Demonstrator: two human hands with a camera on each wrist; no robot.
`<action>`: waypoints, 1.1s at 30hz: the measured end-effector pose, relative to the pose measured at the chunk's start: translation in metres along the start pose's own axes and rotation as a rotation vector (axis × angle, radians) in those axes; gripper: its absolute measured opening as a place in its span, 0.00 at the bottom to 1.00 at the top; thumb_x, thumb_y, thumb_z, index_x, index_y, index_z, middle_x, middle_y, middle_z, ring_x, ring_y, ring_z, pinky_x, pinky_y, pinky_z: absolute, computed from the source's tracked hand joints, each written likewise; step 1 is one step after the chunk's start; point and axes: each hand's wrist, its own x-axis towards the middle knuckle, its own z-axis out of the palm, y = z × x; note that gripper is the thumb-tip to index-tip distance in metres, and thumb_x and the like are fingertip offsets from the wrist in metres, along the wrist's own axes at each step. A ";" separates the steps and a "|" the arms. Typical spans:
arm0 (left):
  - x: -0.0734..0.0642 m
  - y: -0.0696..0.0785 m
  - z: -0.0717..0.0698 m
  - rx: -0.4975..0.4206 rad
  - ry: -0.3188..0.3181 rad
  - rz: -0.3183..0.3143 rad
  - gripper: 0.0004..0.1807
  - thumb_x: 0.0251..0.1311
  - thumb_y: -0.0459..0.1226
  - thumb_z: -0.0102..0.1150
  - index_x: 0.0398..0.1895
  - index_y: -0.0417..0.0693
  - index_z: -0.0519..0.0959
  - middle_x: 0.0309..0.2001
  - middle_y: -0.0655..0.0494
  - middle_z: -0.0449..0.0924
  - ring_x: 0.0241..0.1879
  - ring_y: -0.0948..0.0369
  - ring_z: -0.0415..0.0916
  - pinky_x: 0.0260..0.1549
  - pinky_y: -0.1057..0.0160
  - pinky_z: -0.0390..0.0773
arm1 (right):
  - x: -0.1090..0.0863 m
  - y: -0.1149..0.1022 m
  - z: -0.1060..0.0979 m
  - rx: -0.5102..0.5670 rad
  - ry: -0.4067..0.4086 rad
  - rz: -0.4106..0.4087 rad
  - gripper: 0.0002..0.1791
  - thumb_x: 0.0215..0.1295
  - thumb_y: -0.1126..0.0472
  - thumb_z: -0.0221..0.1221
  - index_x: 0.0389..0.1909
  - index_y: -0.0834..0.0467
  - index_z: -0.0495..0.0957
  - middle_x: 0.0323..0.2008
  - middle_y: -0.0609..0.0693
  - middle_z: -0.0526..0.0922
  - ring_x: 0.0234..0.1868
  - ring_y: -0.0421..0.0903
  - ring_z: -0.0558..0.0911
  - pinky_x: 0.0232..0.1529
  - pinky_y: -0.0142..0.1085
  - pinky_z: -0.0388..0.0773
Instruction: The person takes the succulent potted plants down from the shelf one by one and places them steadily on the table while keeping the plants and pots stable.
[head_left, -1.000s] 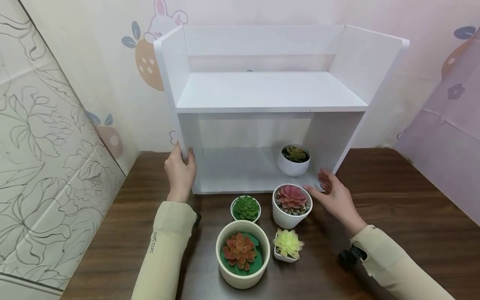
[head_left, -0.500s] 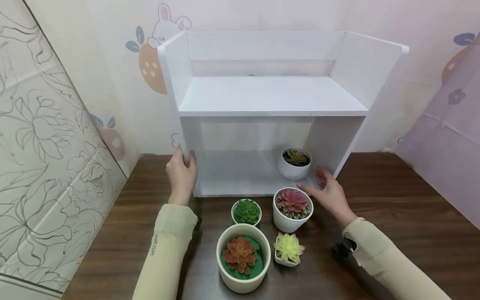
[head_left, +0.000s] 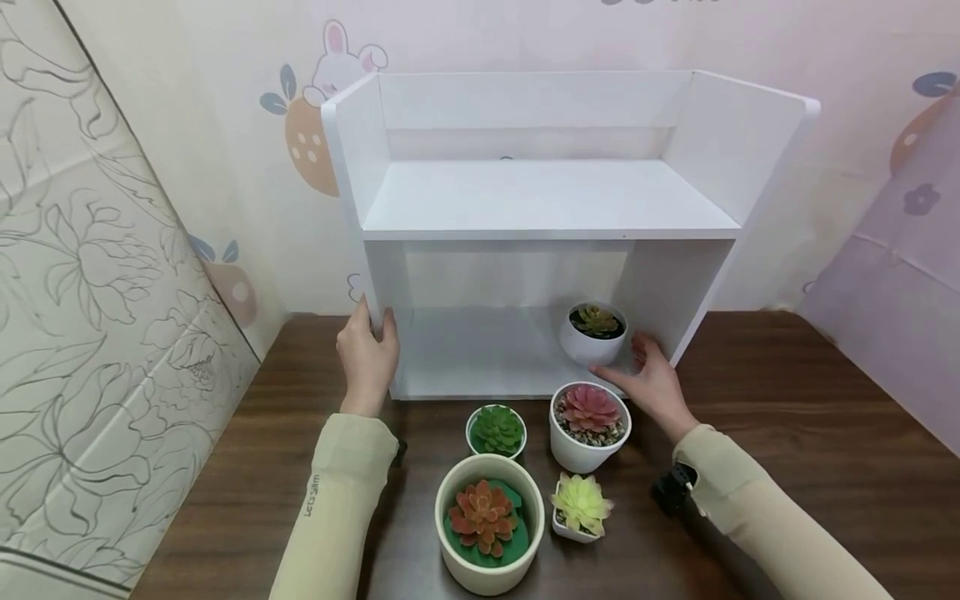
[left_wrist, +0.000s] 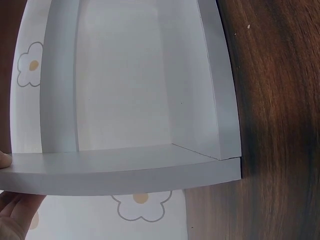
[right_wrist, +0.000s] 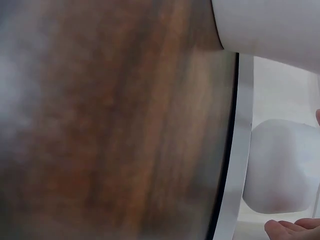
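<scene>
A white two-tier shelf (head_left: 547, 196) stands on the wooden table against the wall. My left hand (head_left: 367, 354) grips its left side panel (left_wrist: 125, 177), thumb on the inner face and fingers on the outer. On the lower board, toward the right, sits a round white pot (head_left: 589, 347) with a dark-centred succulent. Close to that pot's front right is my right hand (head_left: 651, 385), thumb and fingers spread apart. In the right wrist view, the fingertips (right_wrist: 292, 229) appear beside the pot, with a small gap. A white pot with a pink succulent (head_left: 589, 408) stands just in front of the shelf.
More potted succulents stand before the shelf: a small green one (head_left: 497, 430), a large cream pot with a red-orange plant (head_left: 483, 571), and a small yellow-green one (head_left: 581, 504). The brown wooden table (head_left: 810, 400) extends to both sides. Patterned walls border it.
My right hand has moved left and inward, nearer the pot on the lower board. My left hand keeps its grip on the side panel. The head view has tilted slightly up.
</scene>
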 end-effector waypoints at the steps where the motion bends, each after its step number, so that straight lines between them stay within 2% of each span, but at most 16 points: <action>1: 0.000 0.000 0.000 0.001 -0.004 -0.003 0.17 0.67 0.33 0.51 0.56 0.35 0.74 0.53 0.36 0.79 0.53 0.42 0.78 0.48 0.44 0.80 | 0.001 0.000 0.000 0.000 0.006 -0.002 0.54 0.53 0.46 0.69 0.70 0.70 0.50 0.67 0.73 0.59 0.68 0.67 0.61 0.66 0.58 0.61; 13: -0.004 -0.001 0.003 -0.015 -0.019 -0.007 0.16 0.67 0.32 0.51 0.56 0.35 0.74 0.54 0.37 0.79 0.53 0.43 0.78 0.47 0.45 0.80 | 0.013 0.006 0.005 -0.004 -0.021 0.004 0.56 0.54 0.44 0.68 0.71 0.71 0.47 0.67 0.74 0.58 0.69 0.68 0.59 0.66 0.58 0.61; 25: -0.005 0.000 0.002 0.002 -0.022 -0.011 0.16 0.67 0.32 0.51 0.56 0.37 0.74 0.55 0.37 0.78 0.54 0.44 0.77 0.47 0.46 0.80 | 0.022 0.006 0.010 0.017 -0.004 0.016 0.53 0.53 0.47 0.68 0.69 0.71 0.51 0.64 0.74 0.63 0.65 0.67 0.65 0.63 0.56 0.65; 33: -0.001 -0.002 0.002 0.014 0.008 0.031 0.15 0.66 0.32 0.52 0.54 0.34 0.75 0.52 0.36 0.80 0.50 0.44 0.80 0.44 0.46 0.82 | 0.034 0.001 0.012 0.011 -0.004 0.037 0.54 0.53 0.44 0.68 0.69 0.71 0.51 0.65 0.73 0.62 0.66 0.65 0.64 0.65 0.56 0.63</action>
